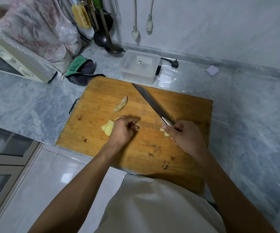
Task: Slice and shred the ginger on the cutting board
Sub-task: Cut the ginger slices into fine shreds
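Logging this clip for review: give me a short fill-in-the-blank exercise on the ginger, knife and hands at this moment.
1. The right hand grips the ____ of the knife.
2. The knife's tip points away from the person, toward the clear ____ behind the board.
3. The left hand rests beside pale ginger slices; one ginger piece lies apart, ____ from the person.

Missing: handle; container; farther

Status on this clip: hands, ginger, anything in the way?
Right hand grips knife, blade angled across cutting board. Left hand curled beside ginger slices; whether holding any, unclear. Ginger piece lies apart. Nothing blocking.
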`<state>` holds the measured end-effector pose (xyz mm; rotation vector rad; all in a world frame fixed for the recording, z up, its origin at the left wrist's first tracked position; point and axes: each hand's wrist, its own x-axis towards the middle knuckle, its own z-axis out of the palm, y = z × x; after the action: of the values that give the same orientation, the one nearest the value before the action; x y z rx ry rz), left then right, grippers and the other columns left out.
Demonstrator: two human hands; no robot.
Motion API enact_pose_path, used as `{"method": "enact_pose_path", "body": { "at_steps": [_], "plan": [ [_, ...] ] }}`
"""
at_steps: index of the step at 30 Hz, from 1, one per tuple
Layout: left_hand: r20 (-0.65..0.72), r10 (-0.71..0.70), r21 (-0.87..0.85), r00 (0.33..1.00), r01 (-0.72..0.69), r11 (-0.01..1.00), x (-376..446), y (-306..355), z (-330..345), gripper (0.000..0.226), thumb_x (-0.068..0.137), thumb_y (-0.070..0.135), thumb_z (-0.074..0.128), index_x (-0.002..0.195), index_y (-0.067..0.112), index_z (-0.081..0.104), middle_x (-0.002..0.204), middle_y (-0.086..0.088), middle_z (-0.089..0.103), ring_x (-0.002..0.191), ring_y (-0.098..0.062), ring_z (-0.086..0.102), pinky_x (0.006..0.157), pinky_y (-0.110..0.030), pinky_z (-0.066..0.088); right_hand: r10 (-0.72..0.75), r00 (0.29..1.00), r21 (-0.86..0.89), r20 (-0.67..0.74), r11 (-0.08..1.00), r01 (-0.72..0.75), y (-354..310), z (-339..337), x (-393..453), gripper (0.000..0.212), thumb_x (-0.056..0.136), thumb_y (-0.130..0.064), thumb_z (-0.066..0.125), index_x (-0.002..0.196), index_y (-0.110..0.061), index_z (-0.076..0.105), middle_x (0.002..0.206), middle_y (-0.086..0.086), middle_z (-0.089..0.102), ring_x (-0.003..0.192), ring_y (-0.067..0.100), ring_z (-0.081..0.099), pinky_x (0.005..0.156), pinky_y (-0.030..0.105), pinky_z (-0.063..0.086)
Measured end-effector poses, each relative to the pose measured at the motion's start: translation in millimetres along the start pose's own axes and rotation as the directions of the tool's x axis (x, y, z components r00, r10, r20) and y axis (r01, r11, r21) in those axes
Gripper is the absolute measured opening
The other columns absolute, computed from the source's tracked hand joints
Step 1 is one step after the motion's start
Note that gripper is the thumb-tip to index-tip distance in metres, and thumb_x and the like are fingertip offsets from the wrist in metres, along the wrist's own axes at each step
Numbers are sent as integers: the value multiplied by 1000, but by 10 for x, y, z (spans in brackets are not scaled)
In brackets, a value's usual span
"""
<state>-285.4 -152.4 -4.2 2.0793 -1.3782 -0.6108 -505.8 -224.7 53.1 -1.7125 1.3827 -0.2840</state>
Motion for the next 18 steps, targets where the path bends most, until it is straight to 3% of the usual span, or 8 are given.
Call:
{"method": "enact_pose_path", "body": {
  "at_steps": [2, 5, 7, 11, 15, 18],
  "plan": [
    [71, -41, 61, 997, 36, 997, 34, 33, 87, 34, 84, -6, 67, 115, 5, 72, 111, -13, 67, 100, -25, 62, 84, 0, 30, -1, 1000, -3, -12, 1000, 1, -26, -35, -23, 50, 90, -53, 67, 78, -5, 66, 73, 10, 71, 68, 26, 68, 74, 40, 55],
    [29, -139, 125, 990, 135, 983, 55, 61, 159, 29, 88, -2, 64, 115, 5, 71, 116, -11, 67, 99, -20, 61, 85, -3, 34, 3, 1000, 6, -28, 1000, -3, -45, -94, -60, 46, 90, -51, 68, 78, -6, 67, 71, 9, 71, 67, 26, 68, 72, 38, 55],
    [0, -196, 152, 981, 194, 969, 89, 69, 170, 25, 88, -1, 65, 109, 7, 75, 113, -10, 69, 100, -23, 64, 90, -15, 40, 4, 999, 9, -46, 1000, -3, -45, -131, -78, 46, 90, -50, 68, 76, -7, 67, 68, 7, 71, 61, 21, 66, 69, 37, 55],
    [39, -252, 198, 967, 239, 951, 164, 99, 172, 20, 85, -3, 62, 95, 6, 76, 100, -14, 71, 90, -29, 66, 78, -25, 47, 8, 998, 50, -66, 999, -5, -14, -195, -92, 46, 90, -50, 70, 76, -6, 67, 64, 5, 70, 57, 20, 66, 67, 41, 58],
    [66, -241, 220, 968, 222, 950, 173, 184, 165, 26, 88, -2, 58, 108, 7, 72, 102, -15, 71, 94, -34, 65, 80, -31, 49, 15, 996, 26, -91, 1000, -13, 27, -274, -105, 43, 89, -51, 69, 76, -10, 66, 69, 5, 70, 64, 23, 67, 73, 42, 57],
    [17, -305, 147, 952, 299, 943, 151, 253, 216, 25, 88, 3, 66, 111, 9, 73, 105, -12, 72, 97, -31, 66, 82, -26, 46, 25, 993, 34, -113, 999, -22, 70, -328, -109, 42, 89, -52, 68, 75, -13, 65, 69, 6, 70, 64, 22, 66, 75, 43, 57]
  ]
}}
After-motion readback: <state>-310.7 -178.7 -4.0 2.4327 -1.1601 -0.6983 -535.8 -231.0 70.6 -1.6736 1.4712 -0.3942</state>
